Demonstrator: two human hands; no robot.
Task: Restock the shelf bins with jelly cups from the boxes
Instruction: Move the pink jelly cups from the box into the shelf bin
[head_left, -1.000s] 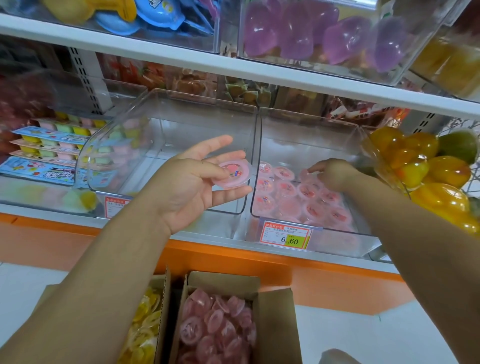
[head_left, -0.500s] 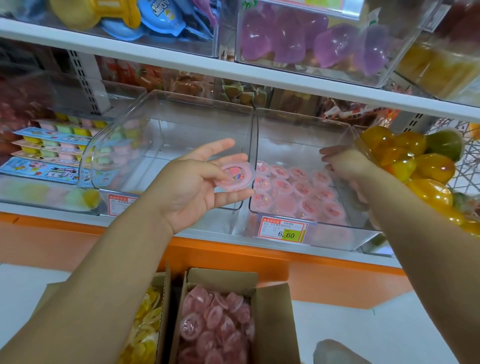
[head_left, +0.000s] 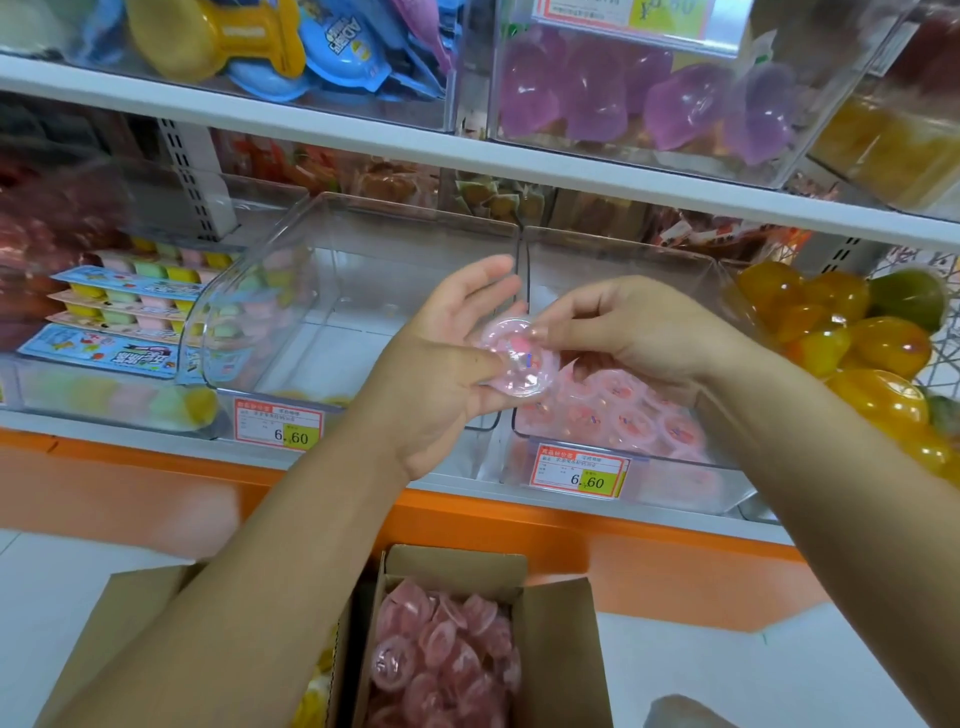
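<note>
Where the two hands meet in front of the shelf bins: pink jelly cup (head_left: 511, 358), gripped in the left hand (head_left: 441, 374) between thumb and palm; right hand (head_left: 639, 332) pinching its upper rim with the fingertips. Right bin (head_left: 691, 483) just behind, pink cups on its floor; left bin (head_left: 322, 291) beside it. Cardboard box (head_left: 561, 649) below, pink cups inside

Single head-worn wide-angle view, facing forward and down, set close to the clear plastic shelf bins (head_left: 363, 291) at mid-frame, upper white shelf (head_left: 311, 122) across the top, forearms (head_left: 234, 597) entering from the lower edge, open brown cardboard box (head_left: 556, 649) directly below.
</note>
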